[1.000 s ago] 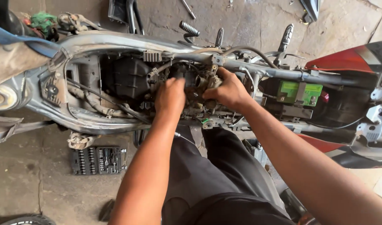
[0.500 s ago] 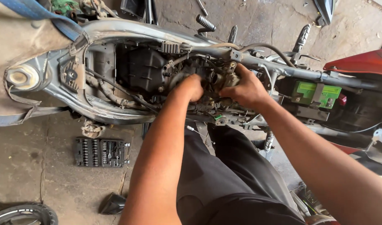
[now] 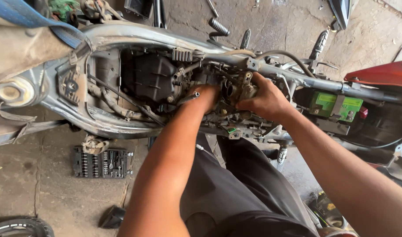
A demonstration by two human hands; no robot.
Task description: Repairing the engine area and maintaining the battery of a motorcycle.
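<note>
A stripped motorcycle with a silver frame [image 3: 135,35] lies across the view below me. In its middle sits a grimy metal carburetor [image 3: 238,90]. My right hand [image 3: 264,101] is wrapped around the carburetor's right side. My left hand [image 3: 207,94] reaches into the engine bay just left of it, fingers tucked down among the parts and mostly hidden, so what they touch cannot be made out. A black airbox [image 3: 150,79] sits left of my hands.
A green battery [image 3: 334,105] sits in the frame to the right, beside a red body panel [image 3: 380,72]. An open black socket set [image 3: 102,162] lies on the concrete floor at lower left. A tyre [image 3: 17,226] shows at the bottom left corner. Loose footpegs [image 3: 218,27] lie beyond the frame.
The view has shifted, so the motorcycle sits lower and further right in frame. Both hands stay at the carburetor, the left one reaching slightly deeper.
</note>
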